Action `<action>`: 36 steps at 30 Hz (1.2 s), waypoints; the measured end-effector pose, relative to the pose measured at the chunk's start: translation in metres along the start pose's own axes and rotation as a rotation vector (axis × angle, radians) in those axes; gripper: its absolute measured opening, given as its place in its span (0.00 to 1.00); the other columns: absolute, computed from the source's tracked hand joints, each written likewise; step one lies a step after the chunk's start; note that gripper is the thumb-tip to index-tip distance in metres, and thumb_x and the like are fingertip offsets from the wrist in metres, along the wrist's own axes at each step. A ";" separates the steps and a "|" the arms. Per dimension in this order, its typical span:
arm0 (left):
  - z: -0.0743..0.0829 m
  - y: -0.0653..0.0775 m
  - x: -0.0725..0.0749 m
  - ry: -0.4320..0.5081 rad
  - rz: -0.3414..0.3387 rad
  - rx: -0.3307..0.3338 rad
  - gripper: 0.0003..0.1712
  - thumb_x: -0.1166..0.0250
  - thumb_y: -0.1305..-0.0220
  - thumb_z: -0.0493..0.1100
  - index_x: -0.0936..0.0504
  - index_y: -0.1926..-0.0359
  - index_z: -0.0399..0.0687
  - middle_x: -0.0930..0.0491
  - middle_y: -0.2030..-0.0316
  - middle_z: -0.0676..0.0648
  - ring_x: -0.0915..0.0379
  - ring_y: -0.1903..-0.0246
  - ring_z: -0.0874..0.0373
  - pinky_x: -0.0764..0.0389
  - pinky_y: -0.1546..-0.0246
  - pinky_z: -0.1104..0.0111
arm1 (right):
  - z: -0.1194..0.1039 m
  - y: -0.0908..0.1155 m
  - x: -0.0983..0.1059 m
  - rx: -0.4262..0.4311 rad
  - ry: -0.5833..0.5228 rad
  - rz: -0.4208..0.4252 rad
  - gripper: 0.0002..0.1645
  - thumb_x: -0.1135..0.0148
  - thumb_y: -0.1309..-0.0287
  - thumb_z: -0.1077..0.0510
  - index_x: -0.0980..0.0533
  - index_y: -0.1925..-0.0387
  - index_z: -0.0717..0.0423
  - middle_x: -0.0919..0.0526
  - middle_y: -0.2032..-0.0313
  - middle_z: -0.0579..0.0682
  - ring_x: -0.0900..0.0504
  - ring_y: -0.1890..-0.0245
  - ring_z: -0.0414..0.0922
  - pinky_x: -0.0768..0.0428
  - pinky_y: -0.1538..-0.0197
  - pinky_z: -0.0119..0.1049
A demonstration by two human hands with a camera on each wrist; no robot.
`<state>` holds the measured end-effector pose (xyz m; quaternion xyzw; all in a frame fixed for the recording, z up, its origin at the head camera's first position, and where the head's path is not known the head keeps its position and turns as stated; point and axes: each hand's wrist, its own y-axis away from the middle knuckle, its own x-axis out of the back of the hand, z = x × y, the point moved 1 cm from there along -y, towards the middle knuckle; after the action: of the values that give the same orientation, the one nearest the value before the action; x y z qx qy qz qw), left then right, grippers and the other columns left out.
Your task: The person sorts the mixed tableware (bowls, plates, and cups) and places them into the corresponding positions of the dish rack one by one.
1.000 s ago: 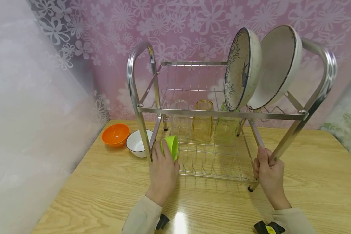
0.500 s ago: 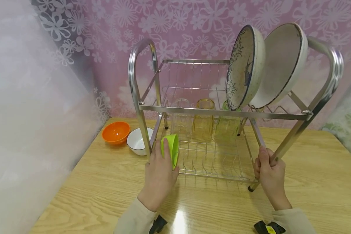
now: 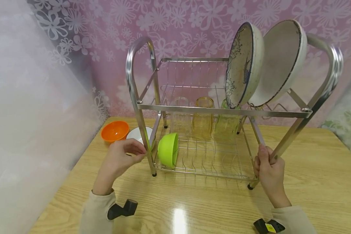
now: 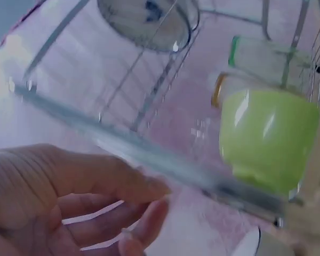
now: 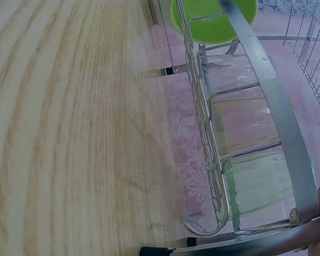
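Observation:
My right hand [image 3: 269, 174] grips the right front post of the metal two-tier dish rack [image 3: 216, 111]. In the lower tier, at its left end, a lime-green bowl [image 3: 166, 150] stands on its side, its mouth facing right. My left hand [image 3: 117, 161] holds nothing; its bent fingers and thumb are close beside the rack's left front post. It partly hides a white bowl [image 3: 136, 133] with a dark rim, standing on the table just left of the rack. The left wrist view shows the thumb and fingertips near a metal bar, with the green bowl [image 4: 269, 133] beyond it.
An orange bowl [image 3: 115, 130] sits at the table's left edge. Clear, amber [image 3: 203, 122] and green glasses line the back of the lower tier. Two big bowls, one blue-patterned [image 3: 241, 65] and one plain [image 3: 276, 61], stand tilted in the upper tier. Flowered pink cloth hangs behind.
My left hand has let go of the green bowl, which stays in the rack, and has moved left outside the left front post. My right hand keeps its grip on the rack.

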<state>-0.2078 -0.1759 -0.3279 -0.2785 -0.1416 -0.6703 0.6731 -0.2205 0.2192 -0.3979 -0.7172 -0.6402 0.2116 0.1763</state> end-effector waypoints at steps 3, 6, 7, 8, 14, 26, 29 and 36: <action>-0.022 -0.009 0.010 -0.008 0.101 0.103 0.20 0.28 0.50 0.32 0.21 0.54 0.36 0.23 0.49 0.35 0.23 0.52 0.39 0.21 0.59 0.55 | -0.001 -0.001 0.000 -0.002 -0.005 0.001 0.25 0.59 0.26 0.61 0.43 0.83 0.60 0.44 0.93 0.46 0.50 0.97 0.42 0.51 0.95 0.34; -0.049 -0.020 0.007 -0.010 0.191 0.182 0.33 0.26 0.53 0.33 0.28 0.44 0.35 0.38 0.37 0.32 0.35 0.41 0.33 0.25 0.50 0.47 | -0.002 -0.001 0.000 -0.018 0.015 0.012 0.25 0.59 0.26 0.60 0.43 0.84 0.59 0.44 0.94 0.47 0.50 0.96 0.43 0.52 0.95 0.34; -0.060 -0.024 0.002 -0.006 0.201 0.186 0.37 0.25 0.54 0.34 0.30 0.42 0.34 0.40 0.35 0.31 0.39 0.39 0.33 0.28 0.47 0.46 | -0.002 0.000 0.001 -0.023 0.016 0.016 0.25 0.59 0.26 0.60 0.43 0.84 0.59 0.45 0.94 0.47 0.50 0.96 0.43 0.52 0.95 0.34; -0.069 -0.028 -0.003 0.009 0.209 0.187 0.40 0.24 0.55 0.34 0.31 0.41 0.33 0.42 0.35 0.31 0.42 0.38 0.33 0.31 0.44 0.45 | -0.001 0.001 0.002 -0.026 0.019 0.019 0.25 0.59 0.26 0.60 0.43 0.84 0.58 0.45 0.94 0.47 0.50 0.96 0.43 0.52 0.95 0.34; -0.111 -0.043 -0.044 0.100 0.242 0.140 0.52 0.21 0.58 0.35 0.41 0.34 0.33 0.46 0.35 0.30 0.50 0.35 0.37 0.44 0.34 0.47 | 0.001 0.002 0.001 -0.043 0.009 0.025 0.25 0.60 0.25 0.59 0.43 0.83 0.59 0.45 0.93 0.47 0.51 0.95 0.44 0.53 0.94 0.35; -0.135 -0.055 -0.079 0.420 0.511 -0.011 0.65 0.20 0.61 0.32 0.55 0.29 0.38 0.40 0.34 0.36 0.41 0.35 0.45 0.41 0.33 0.56 | -0.001 -0.004 0.006 0.052 -0.085 -0.046 0.23 0.63 0.27 0.66 0.43 0.83 0.61 0.45 0.93 0.46 0.51 0.96 0.40 0.54 0.95 0.32; -0.133 -0.058 -0.082 0.376 0.542 0.015 0.66 0.19 0.63 0.34 0.55 0.29 0.39 0.39 0.34 0.37 0.40 0.36 0.46 0.39 0.34 0.57 | 0.000 -0.004 0.005 0.043 -0.096 -0.036 0.23 0.62 0.27 0.66 0.43 0.83 0.60 0.45 0.93 0.46 0.51 0.95 0.40 0.54 0.94 0.33; -0.134 -0.060 -0.081 0.220 0.573 0.056 0.64 0.19 0.64 0.36 0.51 0.30 0.41 0.38 0.34 0.36 0.38 0.37 0.42 0.37 0.36 0.54 | 0.003 -0.001 0.000 0.069 -0.170 -0.060 0.22 0.64 0.27 0.69 0.42 0.82 0.62 0.45 0.92 0.47 0.52 0.95 0.40 0.56 0.95 0.33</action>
<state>-0.2958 -0.1818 -0.4699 -0.2143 -0.0020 -0.4750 0.8535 -0.2232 0.2191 -0.4000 -0.6708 -0.6663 0.2881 0.1522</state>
